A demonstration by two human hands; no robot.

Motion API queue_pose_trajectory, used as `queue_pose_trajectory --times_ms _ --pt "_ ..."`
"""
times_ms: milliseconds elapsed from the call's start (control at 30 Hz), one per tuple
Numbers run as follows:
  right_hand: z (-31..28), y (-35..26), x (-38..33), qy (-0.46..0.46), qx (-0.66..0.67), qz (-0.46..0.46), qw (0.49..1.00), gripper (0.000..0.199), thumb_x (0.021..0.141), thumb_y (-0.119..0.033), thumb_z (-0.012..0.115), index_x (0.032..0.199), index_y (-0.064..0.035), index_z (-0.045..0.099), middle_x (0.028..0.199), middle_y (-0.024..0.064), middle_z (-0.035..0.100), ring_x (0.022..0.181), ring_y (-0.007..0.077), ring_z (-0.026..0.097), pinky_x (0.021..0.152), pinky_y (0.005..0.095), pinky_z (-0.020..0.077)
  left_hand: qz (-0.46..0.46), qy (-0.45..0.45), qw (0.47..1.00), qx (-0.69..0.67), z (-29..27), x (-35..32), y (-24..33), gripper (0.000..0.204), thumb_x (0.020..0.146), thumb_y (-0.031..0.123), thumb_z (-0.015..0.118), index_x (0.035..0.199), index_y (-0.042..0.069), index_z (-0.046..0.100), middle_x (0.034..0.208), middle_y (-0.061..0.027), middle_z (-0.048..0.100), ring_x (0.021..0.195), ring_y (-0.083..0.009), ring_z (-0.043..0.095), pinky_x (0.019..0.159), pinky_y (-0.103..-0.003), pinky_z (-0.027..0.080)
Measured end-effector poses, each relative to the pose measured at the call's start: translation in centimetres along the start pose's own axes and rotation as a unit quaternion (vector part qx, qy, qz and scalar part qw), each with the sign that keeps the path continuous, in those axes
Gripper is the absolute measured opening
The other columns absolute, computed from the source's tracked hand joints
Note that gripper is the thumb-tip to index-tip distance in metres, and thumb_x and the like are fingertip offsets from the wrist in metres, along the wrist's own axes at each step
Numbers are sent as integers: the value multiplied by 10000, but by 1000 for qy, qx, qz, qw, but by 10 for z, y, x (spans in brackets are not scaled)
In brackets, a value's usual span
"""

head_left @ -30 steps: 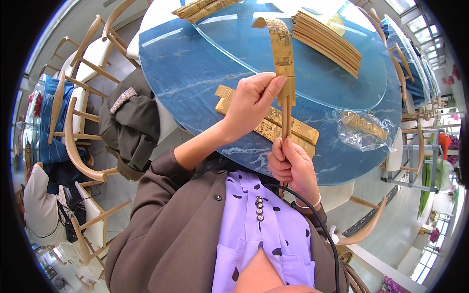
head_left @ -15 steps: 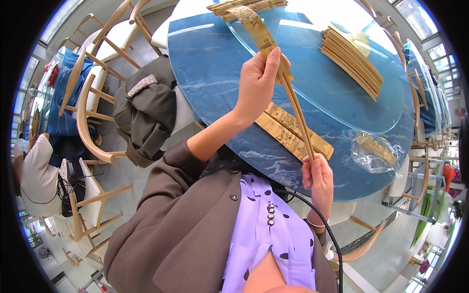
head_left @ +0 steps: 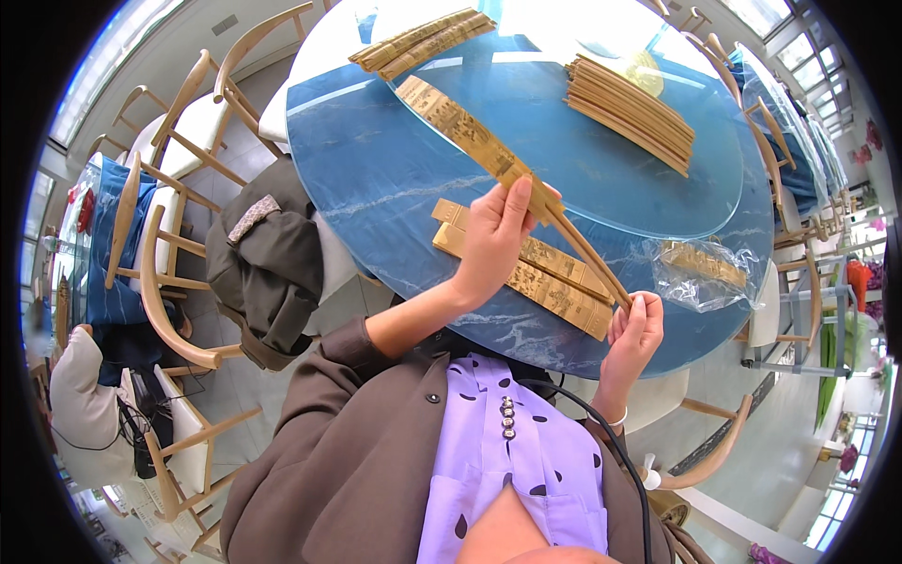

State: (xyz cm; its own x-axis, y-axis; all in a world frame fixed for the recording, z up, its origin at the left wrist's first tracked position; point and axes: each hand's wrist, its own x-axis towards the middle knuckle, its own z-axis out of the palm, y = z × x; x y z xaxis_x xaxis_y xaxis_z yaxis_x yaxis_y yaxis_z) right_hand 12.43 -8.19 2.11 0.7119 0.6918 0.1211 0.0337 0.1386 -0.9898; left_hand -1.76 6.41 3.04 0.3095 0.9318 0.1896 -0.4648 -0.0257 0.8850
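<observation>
Gold covers the long, flat, dark-printed strip (head_left: 453, 120), which runs at its near end into slim brown sticks (head_left: 592, 250), all held up over the round table with a blue marbled cover (head_left: 352, 174). Where strip and sticks meet, the bare left hand (head_left: 501, 224) is closed, thumb on the upper face and fingers curled beneath; most of the strip extends beyond this grip. The bare right hand (head_left: 635, 336) pinches the sticks' near end between thumb and fingertips, with no gap seen.

A second ago the strip stood nearly straight up the view, its tip bent over to the left; now it slants and looks almost straight, and the right hand sits farther right.

Its long axis runs from far left to near right, the printed end pointing toward the gold-and-brown slatted bundle (head_left: 423, 43), the stick end toward the person's right. Beneath it, two gold printed flat pieces (head_left: 562, 289) lie on the table, slanting the same way.
</observation>
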Motion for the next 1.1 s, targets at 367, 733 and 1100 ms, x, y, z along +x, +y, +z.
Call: queue_pose_trajectory --times_ms 367,733,1100 --pt "19 0 -8 -26 -20 -7 999 164 1056 -187 488 954 -59 485 617 -69 367 491 -9 293 431 181 235 -28 -57 998 19 7 -15 -15 386 1079 312 447 1019 14 684 719 58 547 592 1 346 515 -186 278" --pt "10 2 -12 -16 -11 -47 999 164 1055 -178 498 941 -65 461 630 -63 377 501 -6 316 433 178 238 42 -1 998 43 -13 14 12 342 1069 278 478 961 16 670 703 60 527 570 1 326 497 -188 248" --pt "24 -2 -24 -21 -26 -77 996 171 1064 -182 471 943 -66 436 658 -40 395 501 2 326 437 180 242 113 21 993 16 2 0 -11 188 1020 141 581 896 0 582 735 63 459 653 -5 353 550 -199 312"
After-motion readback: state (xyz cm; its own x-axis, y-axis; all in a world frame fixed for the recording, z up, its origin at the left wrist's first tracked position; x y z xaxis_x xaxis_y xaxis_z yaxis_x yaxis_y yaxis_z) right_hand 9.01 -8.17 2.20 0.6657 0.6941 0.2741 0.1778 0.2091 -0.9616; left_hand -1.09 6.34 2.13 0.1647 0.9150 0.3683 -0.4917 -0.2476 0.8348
